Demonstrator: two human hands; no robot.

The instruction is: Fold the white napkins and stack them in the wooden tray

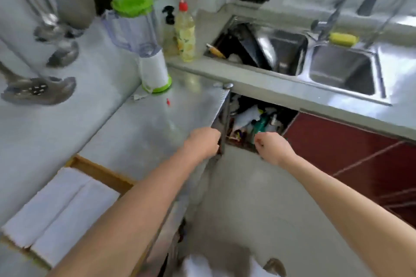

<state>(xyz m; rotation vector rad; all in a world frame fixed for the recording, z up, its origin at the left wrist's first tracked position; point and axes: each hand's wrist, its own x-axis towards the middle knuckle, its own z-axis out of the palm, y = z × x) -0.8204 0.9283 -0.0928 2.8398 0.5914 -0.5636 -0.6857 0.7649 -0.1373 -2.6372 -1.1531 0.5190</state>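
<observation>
White folded napkins (56, 211), soft flat rectangles, lie side by side in the wooden tray (101, 172) at the lower left of the metal table (139, 128); the tray's near end is cut off by the left forearm. Hanging steel ladles (56, 31) and a perforated skimmer (38, 90) blur at far left. Behind stand a clear plastic blender (144, 45) with a green lid and white base, and two pump bottles (184, 29). At centre, the left hand (204, 141) grips the edge of an open cabinet door (221, 123), fingers curled round it, well apart from the napkins. Cluttered cabinet contents are hard to make out. The right hand (272, 147) hovers just beside the opening, fingers clenched and holding nothing. Further right lie a stainless double sink (337, 74), a yellow sponge (343, 38), and a dark red cabinet front (349, 153).
</observation>
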